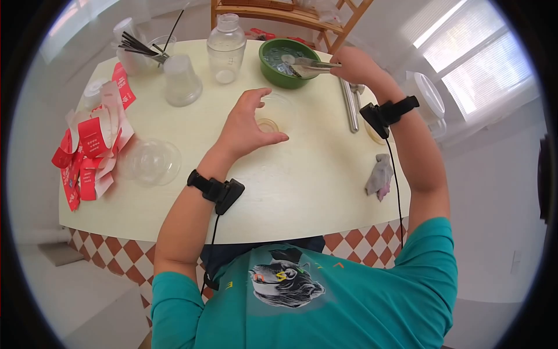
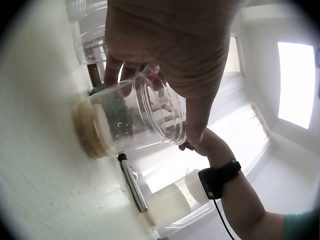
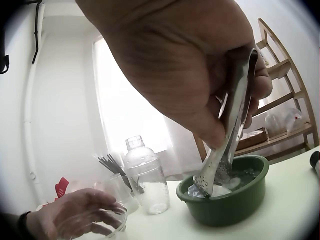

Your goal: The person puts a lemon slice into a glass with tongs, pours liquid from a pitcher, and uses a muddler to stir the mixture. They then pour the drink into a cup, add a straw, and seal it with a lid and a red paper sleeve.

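Observation:
My left hand (image 1: 241, 125) curls around a clear plastic cup (image 2: 150, 120) that stands on the table, its thumb on the near side and its fingers on the far side. A shallow yellowish layer (image 2: 90, 130) shows at the bottom of the cup. Over at the back of the table, my right hand (image 1: 357, 67) grips metal tongs (image 3: 232, 125). The tips of the tongs dip into a green bowl (image 3: 220, 210), among clear and whitish pieces that look like ice in water (image 1: 285, 55).
A clear shaker (image 1: 226, 49), stacked cups (image 1: 181, 84) and black straws (image 1: 139, 47) stand at the back left. Torn red-and-white packaging (image 1: 90, 139) and clear lids (image 1: 151, 163) lie left. On the right are a metal rod (image 1: 351, 107), a grey cloth (image 1: 379, 177) and a pitcher (image 1: 429, 99).

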A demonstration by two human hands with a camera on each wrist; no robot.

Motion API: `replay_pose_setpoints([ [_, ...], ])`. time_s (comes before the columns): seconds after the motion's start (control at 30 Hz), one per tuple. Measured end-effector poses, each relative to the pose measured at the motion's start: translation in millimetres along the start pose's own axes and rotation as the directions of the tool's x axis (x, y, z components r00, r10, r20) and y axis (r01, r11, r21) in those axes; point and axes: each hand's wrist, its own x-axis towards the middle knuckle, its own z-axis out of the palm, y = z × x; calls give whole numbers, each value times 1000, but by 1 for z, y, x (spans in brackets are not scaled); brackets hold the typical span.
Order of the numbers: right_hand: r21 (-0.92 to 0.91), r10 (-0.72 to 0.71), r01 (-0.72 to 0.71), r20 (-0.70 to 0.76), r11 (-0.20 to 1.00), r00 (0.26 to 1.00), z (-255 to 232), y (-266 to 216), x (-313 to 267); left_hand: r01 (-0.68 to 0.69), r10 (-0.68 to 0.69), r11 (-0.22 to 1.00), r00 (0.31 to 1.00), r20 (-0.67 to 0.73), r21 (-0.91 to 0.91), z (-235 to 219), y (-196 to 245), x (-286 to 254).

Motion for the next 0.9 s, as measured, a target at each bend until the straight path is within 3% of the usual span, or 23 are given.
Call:
replay_pose_setpoints([
  [0.1, -108, -11, 17, 58, 994, 998, 1, 0, 16, -17, 17, 1000, 1000, -4, -1, 1, -1, 0],
  [0.3, -66, 47, -50, -44, 997, 998, 15, 16, 23, 8, -8, 1000, 1000, 5, 14, 0, 1, 0],
  [0.53, -113, 71, -72, -14, 991, 997, 11, 25, 15, -24, 24, 1000, 1000, -1, 6, -1, 1, 0],
  [0.73, -96, 23, -26, -25, 995, 999, 16, 18, 21, -7, 7, 1000, 1000, 4, -7, -1, 2, 0],
  [0.9, -185, -20, 15, -21, 983, 1000, 21, 7, 30, -6, 6, 1000, 1000, 13, -15, -1, -1, -1],
])
